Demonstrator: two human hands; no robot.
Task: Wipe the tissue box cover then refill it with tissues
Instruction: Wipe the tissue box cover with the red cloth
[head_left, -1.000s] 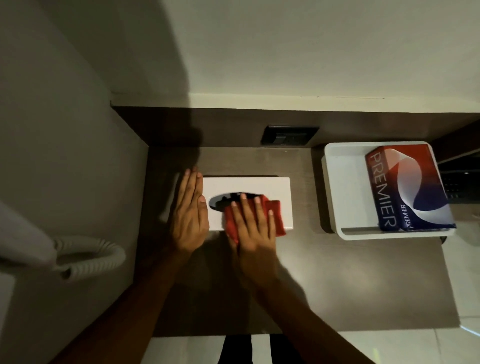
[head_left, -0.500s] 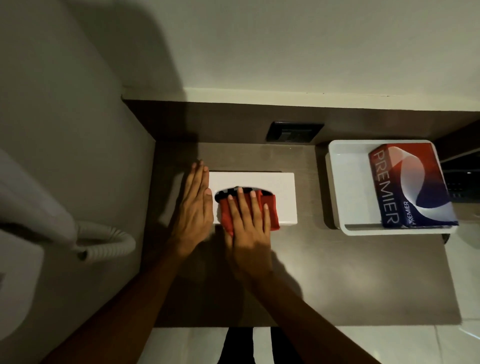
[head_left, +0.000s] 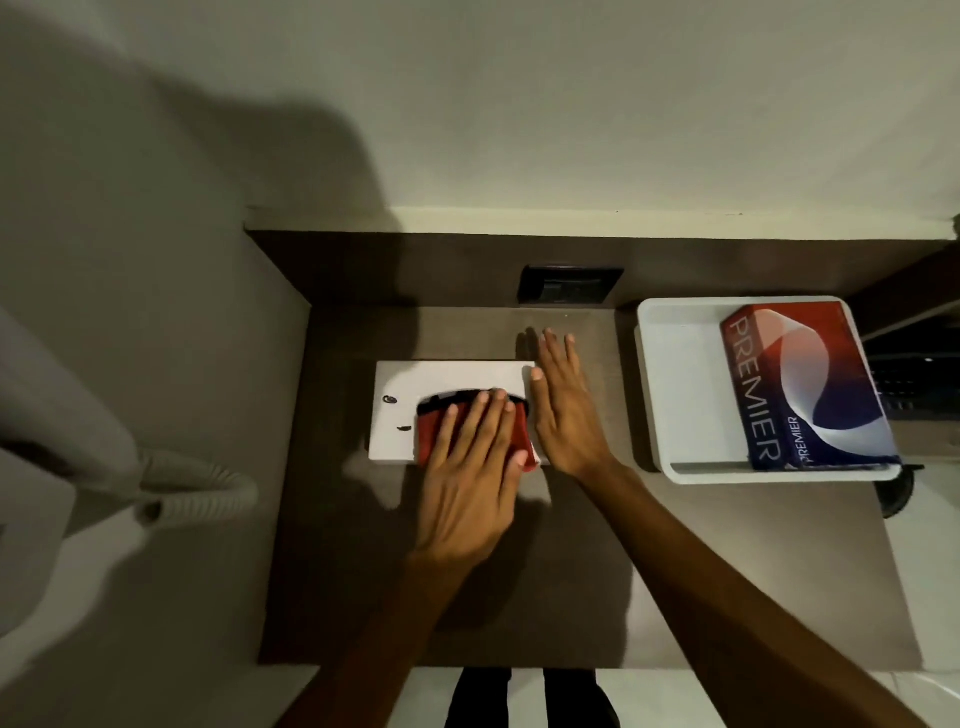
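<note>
Both hands flat, palms down, arms reaching forward.
Left hand (head_left: 470, 478) spread, fingers extended, pressing downward; right hand (head_left: 563, 410) just beside it, fingers straight and together, thumb tucked inward; forearms bare, angled in from below.

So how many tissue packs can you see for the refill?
1. A red, white and blue tissue pack lies in the white tray right of the tissue box cover. None visible elsewhere.

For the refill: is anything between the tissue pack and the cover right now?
Yes. The right hand lies flat against the right end of the cover, on the stretch of counter between it and the tray holding the tissue pack. The left hand presses the red cloth over the cover's opening.
</note>
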